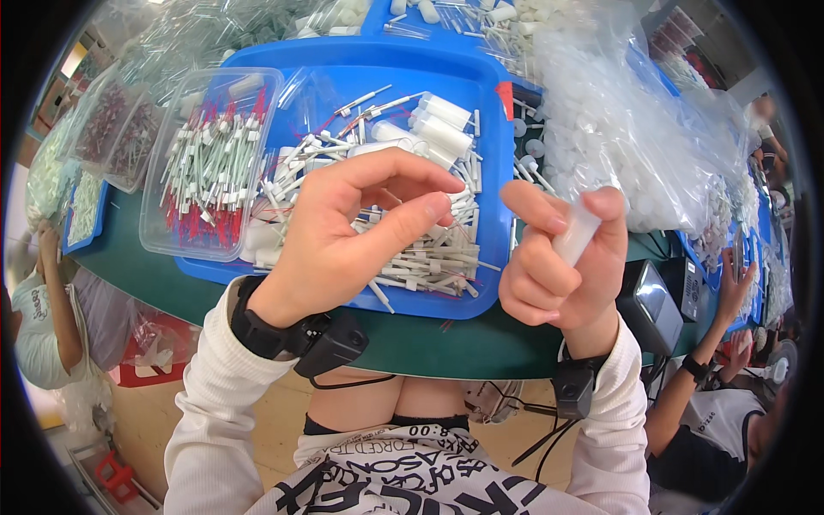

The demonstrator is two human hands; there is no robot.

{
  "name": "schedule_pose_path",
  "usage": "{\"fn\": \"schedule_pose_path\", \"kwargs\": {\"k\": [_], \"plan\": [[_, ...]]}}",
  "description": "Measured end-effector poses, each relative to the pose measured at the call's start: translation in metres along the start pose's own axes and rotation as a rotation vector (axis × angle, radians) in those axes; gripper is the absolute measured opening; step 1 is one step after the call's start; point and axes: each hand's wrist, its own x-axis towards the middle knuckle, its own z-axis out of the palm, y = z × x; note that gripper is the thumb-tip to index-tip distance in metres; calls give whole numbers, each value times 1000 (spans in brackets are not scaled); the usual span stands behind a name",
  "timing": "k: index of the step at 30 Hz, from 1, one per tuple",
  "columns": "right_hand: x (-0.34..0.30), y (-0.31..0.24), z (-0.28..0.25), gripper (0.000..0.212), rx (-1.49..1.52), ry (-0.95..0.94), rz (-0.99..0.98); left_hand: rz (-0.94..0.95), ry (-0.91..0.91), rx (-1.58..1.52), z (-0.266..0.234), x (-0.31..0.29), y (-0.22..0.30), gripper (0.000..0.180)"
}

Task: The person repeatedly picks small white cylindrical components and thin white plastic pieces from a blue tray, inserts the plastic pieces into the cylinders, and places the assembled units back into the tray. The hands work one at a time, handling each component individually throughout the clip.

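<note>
My right hand [558, 266] grips a small white translucent cylinder [578, 233], held upright and tilted between fingers and thumb, right of the blue tray [493, 296]. Over the tray hovers my left hand [343, 227], its fingers curved; a small gap shows between thumb and index fingertip, with nothing visible in it. Beneath it lie many thin white sticks [421, 270] with small collars, some with red threads. Several larger white cylinders [439, 129] lie at the tray's back right.
A clear plastic box [154, 206] of white sticks with red ends overlaps the tray's left side. Clear bags of white caps [592, 129] are heaped at right. A black device [650, 305] stands on the green table [429, 352]. Co-workers' arms [708, 335] show at both sides.
</note>
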Motion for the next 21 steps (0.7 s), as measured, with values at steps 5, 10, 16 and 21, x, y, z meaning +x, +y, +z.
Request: {"fn": "schedule_pose_path", "kwargs": {"k": [5,10,16,21], "plan": [[0,1,11,40,-407,240,-6,67,-26,40,-2,0,-2,24],[8,20,27,76,-1584,540,-293,225,-127,47,7,3,0,34],[10,22,24,67,-1607,518,-439,195,-22,18,6,1,-8,31],[11,8,19,13,-1182,679,-632,147,103,-170,-4,6,-4,27]]}}
